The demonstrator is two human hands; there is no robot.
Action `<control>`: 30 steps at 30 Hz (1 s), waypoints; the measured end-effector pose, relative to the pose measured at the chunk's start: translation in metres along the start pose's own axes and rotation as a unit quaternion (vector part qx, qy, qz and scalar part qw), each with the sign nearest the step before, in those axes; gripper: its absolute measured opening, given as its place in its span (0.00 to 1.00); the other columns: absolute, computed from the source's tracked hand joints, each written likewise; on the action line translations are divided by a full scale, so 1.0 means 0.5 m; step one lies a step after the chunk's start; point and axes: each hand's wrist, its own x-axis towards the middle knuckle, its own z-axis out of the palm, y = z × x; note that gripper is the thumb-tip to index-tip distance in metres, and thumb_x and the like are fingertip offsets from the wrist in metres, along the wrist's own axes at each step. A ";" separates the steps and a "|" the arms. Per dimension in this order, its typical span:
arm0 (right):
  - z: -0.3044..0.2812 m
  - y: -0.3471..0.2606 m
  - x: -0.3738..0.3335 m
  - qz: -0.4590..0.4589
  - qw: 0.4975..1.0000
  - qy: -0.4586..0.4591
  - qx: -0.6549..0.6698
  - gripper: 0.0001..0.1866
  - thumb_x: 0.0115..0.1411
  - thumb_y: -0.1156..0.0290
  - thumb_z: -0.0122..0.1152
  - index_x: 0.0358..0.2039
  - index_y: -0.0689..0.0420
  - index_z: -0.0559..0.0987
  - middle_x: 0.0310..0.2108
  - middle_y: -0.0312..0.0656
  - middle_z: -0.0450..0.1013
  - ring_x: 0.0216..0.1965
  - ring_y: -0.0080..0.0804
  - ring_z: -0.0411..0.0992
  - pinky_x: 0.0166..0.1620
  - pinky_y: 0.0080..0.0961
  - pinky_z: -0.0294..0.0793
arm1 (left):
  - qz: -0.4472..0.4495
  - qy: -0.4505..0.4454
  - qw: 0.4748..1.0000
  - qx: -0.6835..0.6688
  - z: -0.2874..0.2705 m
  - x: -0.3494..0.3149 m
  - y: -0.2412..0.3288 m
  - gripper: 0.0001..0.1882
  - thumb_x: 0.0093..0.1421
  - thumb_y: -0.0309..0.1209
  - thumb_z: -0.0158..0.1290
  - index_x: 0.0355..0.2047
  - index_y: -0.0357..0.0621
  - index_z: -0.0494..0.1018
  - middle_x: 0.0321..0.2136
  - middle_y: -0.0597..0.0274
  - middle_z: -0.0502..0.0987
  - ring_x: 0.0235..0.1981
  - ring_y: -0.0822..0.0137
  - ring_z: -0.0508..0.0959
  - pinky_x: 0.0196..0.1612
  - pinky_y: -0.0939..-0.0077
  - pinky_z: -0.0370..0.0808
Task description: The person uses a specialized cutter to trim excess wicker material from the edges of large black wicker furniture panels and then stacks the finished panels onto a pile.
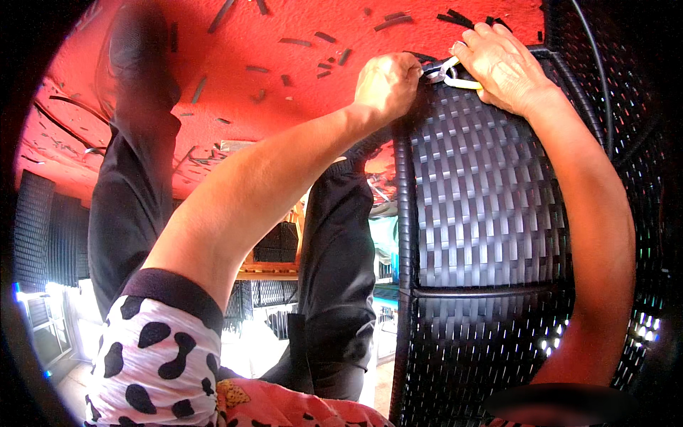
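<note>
At the far edge of a black woven wicker panel (491, 192), my right hand (501, 67) is closed round the yellow-and-white handles of a small pair of snips (462, 84). The snips' metal head points left, toward my left hand (389, 85). That hand is a closed fist, its fingertips pinching what looks like the end of a black strip (430, 69) right at the snips' jaws. My fingers hide most of the strip, and whether the jaws touch it is hard to tell.
Several short black offcuts (295, 42) lie scattered over the red surface (284, 78). More dark wicker (640, 107) rises at the right, with a black cord (597, 57) along it. My dark-trousered legs (338, 277) are to the left of the panel. An orange-brown wooden piece (267, 272) shows between them.
</note>
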 end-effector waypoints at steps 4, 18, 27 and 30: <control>0.000 0.004 0.006 0.030 0.998 -0.038 0.040 0.24 0.33 0.78 0.63 0.35 0.59 0.70 0.37 0.44 0.67 0.44 0.40 0.64 0.50 0.36 0.63 | 0.007 -0.017 1.000 0.008 -0.003 0.004 -0.002 0.09 0.50 0.33 0.49 0.27 0.40 0.74 0.22 0.49 0.74 0.27 0.54 0.76 0.30 0.67 0.71; -0.001 0.031 -0.031 0.008 0.999 -0.005 0.050 0.24 0.30 0.80 0.61 0.33 0.60 0.69 0.33 0.44 0.65 0.40 0.41 0.65 0.45 0.33 0.65 | -0.088 -0.174 0.972 -0.135 -0.094 -0.001 -0.077 0.08 0.52 0.28 0.46 0.27 0.35 0.71 0.24 0.62 0.74 0.23 0.75 0.71 0.29 0.81 0.69; -0.012 0.014 -0.016 -0.009 0.998 0.012 0.056 0.28 0.27 0.78 0.64 0.36 0.60 0.69 0.34 0.43 0.64 0.41 0.40 0.63 0.46 0.32 0.64 | -0.106 -0.271 0.896 -0.336 -0.054 0.008 -0.072 0.03 0.45 0.26 0.48 0.23 0.40 0.67 0.18 0.60 0.72 0.19 0.68 0.72 0.25 0.78 0.69; 0.000 0.017 -0.026 0.000 0.999 -0.009 0.048 0.28 0.28 0.78 0.64 0.36 0.60 0.69 0.35 0.43 0.64 0.41 0.39 0.63 0.46 0.32 0.64 | -0.020 -0.208 0.977 0.035 -0.045 -0.005 0.003 0.12 0.45 0.34 0.52 0.24 0.37 0.69 0.18 0.53 0.72 0.22 0.62 0.74 0.28 0.72 0.70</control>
